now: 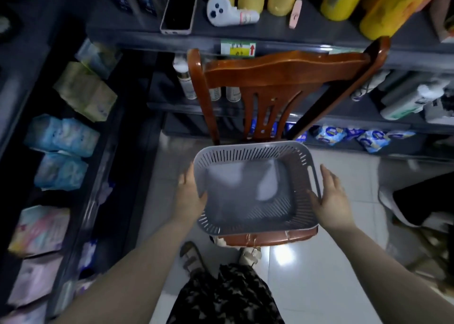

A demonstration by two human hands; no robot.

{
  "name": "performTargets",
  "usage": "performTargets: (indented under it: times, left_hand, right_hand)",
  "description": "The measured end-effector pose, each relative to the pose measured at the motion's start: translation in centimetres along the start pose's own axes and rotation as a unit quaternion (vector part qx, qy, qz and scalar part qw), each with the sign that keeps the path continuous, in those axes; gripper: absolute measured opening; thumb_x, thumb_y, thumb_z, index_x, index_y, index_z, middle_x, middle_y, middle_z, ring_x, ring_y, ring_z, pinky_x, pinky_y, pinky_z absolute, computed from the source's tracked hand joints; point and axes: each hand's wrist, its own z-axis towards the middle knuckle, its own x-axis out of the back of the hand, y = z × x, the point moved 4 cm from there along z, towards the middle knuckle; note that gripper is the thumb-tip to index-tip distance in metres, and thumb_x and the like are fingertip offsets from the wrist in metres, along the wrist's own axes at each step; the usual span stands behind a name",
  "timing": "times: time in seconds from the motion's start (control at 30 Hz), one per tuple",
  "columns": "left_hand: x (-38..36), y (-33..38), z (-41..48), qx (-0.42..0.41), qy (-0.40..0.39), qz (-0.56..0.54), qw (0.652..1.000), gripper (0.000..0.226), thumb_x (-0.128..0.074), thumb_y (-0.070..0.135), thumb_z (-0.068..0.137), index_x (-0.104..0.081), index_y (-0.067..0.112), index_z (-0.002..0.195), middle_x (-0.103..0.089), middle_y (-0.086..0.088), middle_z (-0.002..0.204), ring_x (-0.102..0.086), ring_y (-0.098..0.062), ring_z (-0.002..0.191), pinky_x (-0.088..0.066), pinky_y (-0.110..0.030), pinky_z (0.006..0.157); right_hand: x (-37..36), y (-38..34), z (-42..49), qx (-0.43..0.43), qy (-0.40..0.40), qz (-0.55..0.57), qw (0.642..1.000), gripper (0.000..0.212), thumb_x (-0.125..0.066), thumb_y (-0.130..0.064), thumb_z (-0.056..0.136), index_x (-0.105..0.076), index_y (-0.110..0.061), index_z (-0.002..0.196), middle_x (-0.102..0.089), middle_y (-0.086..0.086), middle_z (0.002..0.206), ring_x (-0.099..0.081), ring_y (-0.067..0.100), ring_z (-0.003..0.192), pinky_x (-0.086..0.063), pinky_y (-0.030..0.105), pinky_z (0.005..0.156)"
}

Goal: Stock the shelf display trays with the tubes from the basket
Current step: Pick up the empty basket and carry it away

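My left hand [189,198] and right hand [330,203] gripped the grey basket [245,149] by its 2 side rims, thumbs hooked inside. It sat on a wooden chair [282,72], its pale contents blurred, before stocked shelves [122,34].

Left hand [190,197] and right hand [331,202] are bare, forearms too, black garment [228,296] with pale blotchy print, strappy open sandals [191,257], one dark, one cream.
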Motion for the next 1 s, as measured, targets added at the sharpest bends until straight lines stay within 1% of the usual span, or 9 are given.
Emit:
performTargets:
  times: [0.17, 0.3, 0.4, 0.5, 0.67, 0.77, 0.83, 0.93, 1.0]
  left_hand:
    - [-3.6, -3.2, 1.8, 0.002, -0.013, 0.086, 0.996, 0.093, -0.063, 0.013, 0.085, 0.003, 0.014, 0.15, -0.024, -0.017, 0.148, -0.039, -0.035, 0.128, -0.038, -0.045, 0.104]
    - [-5.9, -4.9, 2.3, 0.005, -0.008, 0.079, 0.997, 0.095, -0.057, 0.009, 0.088, 0.016, 0.019, 0.148, -0.036, -0.019, 0.137, -0.049, -0.033, 0.111, -0.044, -0.041, 0.09]
    - [-6.5, -5.3, 2.4, 0.028, 0.006, 0.039, 0.999, 0.09, -0.051, 0.004, 0.089, 0.015, 0.025, 0.148, -0.041, -0.018, 0.131, -0.053, -0.03, 0.102, -0.045, -0.038, 0.084]
    - [-6.7, -5.3, 2.4, 0.033, 0.042, 0.031, 0.998, 0.082, -0.046, 0.004, 0.09, 0.006, 0.026, 0.15, -0.035, -0.017, 0.135, -0.054, -0.031, 0.098, -0.046, -0.042, 0.085]
    - [-7.0, -5.9, 2.5, 0.047, 0.042, -0.021, 0.998, 0.079, -0.046, 0.01, 0.092, 0.004, 0.033, 0.149, -0.051, -0.015, 0.114, -0.057, -0.021, 0.084, -0.044, -0.033, 0.073]
    - [-6.9, -6.0, 2.5, 0.074, 0.036, -0.069, 0.994, 0.078, -0.045, 0.015, 0.093, 0.005, 0.047, 0.144, -0.059, -0.009, 0.094, -0.058, -0.017, 0.074, -0.044, -0.028, 0.063]
    - [-6.6, -6.0, 2.3, 0.095, 0.024, -0.098, 0.99, 0.074, -0.043, 0.019, 0.095, 0.003, 0.054, 0.14, -0.062, -0.006, 0.1, -0.061, -0.016, 0.079, -0.049, -0.032, 0.067]
    - [-5.5, -6.1, 1.8, 0.107, 0.004, -0.131, 0.986, 0.066, -0.041, 0.022, 0.097, -0.003, 0.056, 0.14, -0.06, -0.002, 0.123, -0.059, -0.015, 0.101, -0.047, -0.041, 0.091]
    - [-4.2, -5.8, 1.0, 0.099, 0.011, -0.157, 0.983, 0.063, -0.042, 0.02, 0.097, -0.012, 0.051, 0.142, -0.055, 0.003, 0.133, -0.051, -0.007, 0.111, -0.039, -0.033, 0.096]
  right_hand:
    - [-4.3, 3.3, 2.0, -0.065, -0.011, -0.028, 0.997, 0.065, -0.053, -0.024, 0.093, -0.02, -0.019, 0.149, -0.024, 0.02, 0.151, -0.03, 0.04, 0.135, -0.031, 0.049, 0.107]
    - [-6.7, 4.8, 3.5, -0.081, -0.016, -0.041, 0.996, 0.069, -0.05, -0.015, 0.091, -0.015, -0.019, 0.15, -0.022, 0.019, 0.152, -0.031, 0.042, 0.133, -0.032, 0.05, 0.106]
    - [-7.9, 5.3, 4.4, -0.073, -0.017, -0.045, 0.996, 0.07, -0.049, -0.014, 0.09, -0.013, -0.022, 0.149, -0.035, 0.021, 0.138, -0.049, 0.046, 0.109, -0.044, 0.05, 0.085]
    - [-8.5, 5.9, 4.9, -0.079, 0.015, -0.048, 0.996, 0.075, -0.05, -0.017, 0.089, -0.007, -0.025, 0.15, -0.043, 0.022, 0.124, -0.056, 0.043, 0.085, -0.04, 0.041, 0.067]
    - [-8.7, 7.1, 5.5, -0.133, 0.049, -0.005, 0.99, 0.068, -0.04, -0.031, 0.085, -0.008, -0.043, 0.144, -0.058, 0.018, 0.112, -0.06, 0.04, 0.084, -0.042, 0.042, 0.069]
    - [-8.2, 7.5, 6.0, -0.156, 0.048, 0.043, 0.986, 0.063, -0.037, -0.036, 0.084, -0.017, -0.043, 0.143, -0.066, 0.016, 0.108, -0.061, 0.04, 0.093, -0.044, 0.042, 0.076]
    - [-7.7, 7.3, 5.9, -0.161, 0.047, 0.092, 0.982, 0.06, -0.041, -0.031, 0.087, -0.022, -0.041, 0.143, -0.068, 0.012, 0.106, -0.062, 0.037, 0.095, -0.046, 0.041, 0.08]
    - [-6.9, 6.4, 4.5, -0.159, 0.032, 0.126, 0.979, 0.06, -0.043, -0.033, 0.084, -0.027, -0.042, 0.14, -0.066, 0.0, 0.075, -0.062, 0.023, 0.072, -0.046, 0.036, 0.07]
    - [-6.3, 5.8, 3.3, -0.162, 0.029, 0.128, 0.978, 0.058, -0.045, -0.031, 0.084, -0.03, -0.042, 0.139, -0.062, 0.0, 0.068, -0.061, 0.021, 0.067, -0.046, 0.035, 0.068]
